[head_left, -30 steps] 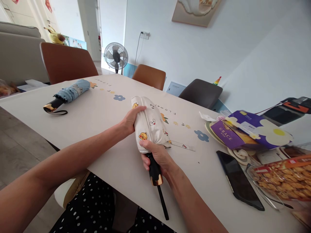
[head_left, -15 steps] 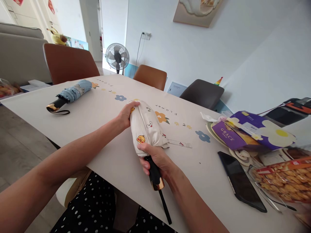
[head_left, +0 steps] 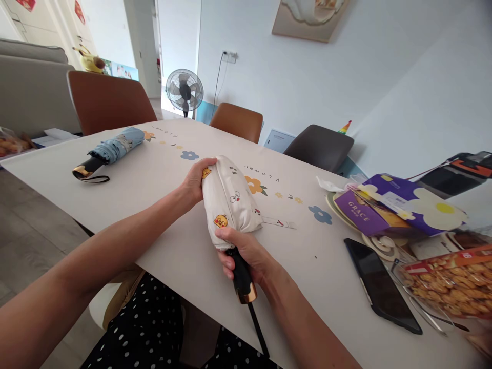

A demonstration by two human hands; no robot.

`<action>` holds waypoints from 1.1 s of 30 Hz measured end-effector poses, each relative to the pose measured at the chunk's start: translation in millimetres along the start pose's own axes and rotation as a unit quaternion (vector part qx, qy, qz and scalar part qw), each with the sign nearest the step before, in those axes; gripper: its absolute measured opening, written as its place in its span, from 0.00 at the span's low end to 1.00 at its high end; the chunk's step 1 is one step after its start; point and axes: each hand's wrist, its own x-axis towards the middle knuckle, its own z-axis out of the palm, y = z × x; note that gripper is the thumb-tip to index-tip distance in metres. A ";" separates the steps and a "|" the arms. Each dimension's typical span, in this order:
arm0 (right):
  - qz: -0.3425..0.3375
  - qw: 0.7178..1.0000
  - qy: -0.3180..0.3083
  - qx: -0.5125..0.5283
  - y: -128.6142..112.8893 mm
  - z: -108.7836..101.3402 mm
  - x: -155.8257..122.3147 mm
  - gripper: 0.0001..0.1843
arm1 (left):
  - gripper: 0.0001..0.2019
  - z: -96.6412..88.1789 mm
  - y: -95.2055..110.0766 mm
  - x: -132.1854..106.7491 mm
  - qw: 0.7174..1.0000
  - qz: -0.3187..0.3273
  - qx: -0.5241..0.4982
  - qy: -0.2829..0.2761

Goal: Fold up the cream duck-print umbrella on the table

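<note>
Clasping the cream cartoon-print folding umbrella (head_left: 232, 207) where its black handle (head_left: 241, 271) meets the canopy (head_left: 226, 182), the right grip (head_left: 251, 252) holds it closely; the left grip (head_left: 195, 180) wraps the far end. Over the last second, the left thumb (head_left: 208, 162) has slid toward the edge and the bundle has shifted leftward over the table (head_left: 126, 189). Its strap (head_left: 282, 223) trails loose, so it seems unfastened. A blue folding umbrella (head_left: 120, 145) lies farther left.

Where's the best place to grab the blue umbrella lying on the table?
Probably the black handle of the blue umbrella, coming from the table's near left edge and wrapping around it. The umbrella lies on its side, the handle pointing towards that edge. It looks slim and smooth, while the fabric is bunched and might slip.
</note>
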 end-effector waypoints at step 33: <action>0.008 0.999 -0.005 0.053 1.5 2.6 3.5 0.17 | 0.16 -3.6 -2.1 2.9 1.000 0.022 0.000 0.016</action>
